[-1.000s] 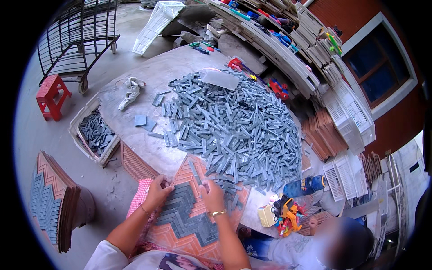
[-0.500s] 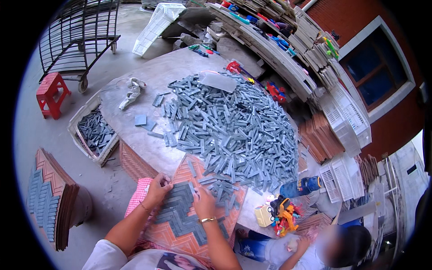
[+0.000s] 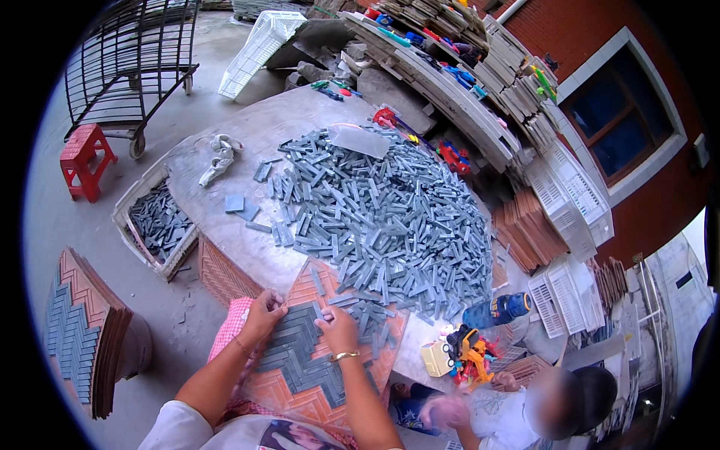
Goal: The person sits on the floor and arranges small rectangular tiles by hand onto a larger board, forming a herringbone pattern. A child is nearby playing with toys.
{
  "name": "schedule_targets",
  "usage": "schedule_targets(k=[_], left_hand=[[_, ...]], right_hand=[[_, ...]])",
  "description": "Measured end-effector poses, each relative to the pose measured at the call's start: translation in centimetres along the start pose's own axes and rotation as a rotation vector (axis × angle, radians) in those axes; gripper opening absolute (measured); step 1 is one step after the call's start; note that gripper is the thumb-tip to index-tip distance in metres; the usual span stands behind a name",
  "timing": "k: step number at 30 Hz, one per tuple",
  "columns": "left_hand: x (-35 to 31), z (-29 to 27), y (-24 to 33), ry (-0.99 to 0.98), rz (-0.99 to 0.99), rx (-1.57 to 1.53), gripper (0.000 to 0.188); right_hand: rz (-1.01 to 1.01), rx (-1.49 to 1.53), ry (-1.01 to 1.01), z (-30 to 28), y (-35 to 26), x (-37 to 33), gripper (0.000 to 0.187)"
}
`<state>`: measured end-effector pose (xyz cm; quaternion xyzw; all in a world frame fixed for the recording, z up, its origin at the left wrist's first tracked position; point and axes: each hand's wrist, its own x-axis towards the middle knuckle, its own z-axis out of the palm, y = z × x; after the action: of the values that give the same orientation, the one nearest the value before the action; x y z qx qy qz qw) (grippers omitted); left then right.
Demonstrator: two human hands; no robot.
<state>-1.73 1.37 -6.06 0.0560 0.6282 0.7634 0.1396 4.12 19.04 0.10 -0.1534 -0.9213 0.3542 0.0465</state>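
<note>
From my end of the feed, I have the orange patterned board [image 3: 279, 391] directly in front of the wearer's body, its far corner reaching over the near edge of the counter [image 3: 259, 124]. A zigzag band of grey strips [image 3: 289, 352] lies across it, leaving orange showing on both sides. I see the left hand [image 3: 264, 315] at the band's upper left edge, thumb and fingertips close together; I cannot tell whether anything is between them. The right hand [image 3: 340, 330], with a gold-coloured bracelet [image 3: 345, 356] at its wrist, is bent over the band's upper right edge, fingers curled in, and I can't make out whether they grip a strip. Just beyond it, a single strip [image 3: 317, 282] lies on bare orange, and loose strips [image 3: 373, 319] are scattered on the board's right side. Past the board I get a broad heap of grey pieces [image 3: 390, 232] on the counter, with a translucent sheet [image 3: 360, 140] on its far side. To my right are a blue bottle [image 3: 495, 311], a cluster of toys [image 3: 471, 356] and another person [image 3: 502, 411], one hand blurred. At left, a white crate [image 3: 124, 217] holds more grey pieces.
</note>
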Motion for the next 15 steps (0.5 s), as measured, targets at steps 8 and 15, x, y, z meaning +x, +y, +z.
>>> schedule_targets(k=[8, 15], left_hand=[[0.2, -0.3, -0.6, -0.014, -0.042, -0.017, 0.021], [-0.5, -0.3, 1.0, 0.0, -0.08, 0.06, 0.021]], right_hand=[[-0.034, -0.093, -0.063, -0.5, 0.6, 0.6, 0.015], [-0.163, -0.18, -0.002, -0.2, 0.2, 0.2, 0.013]])
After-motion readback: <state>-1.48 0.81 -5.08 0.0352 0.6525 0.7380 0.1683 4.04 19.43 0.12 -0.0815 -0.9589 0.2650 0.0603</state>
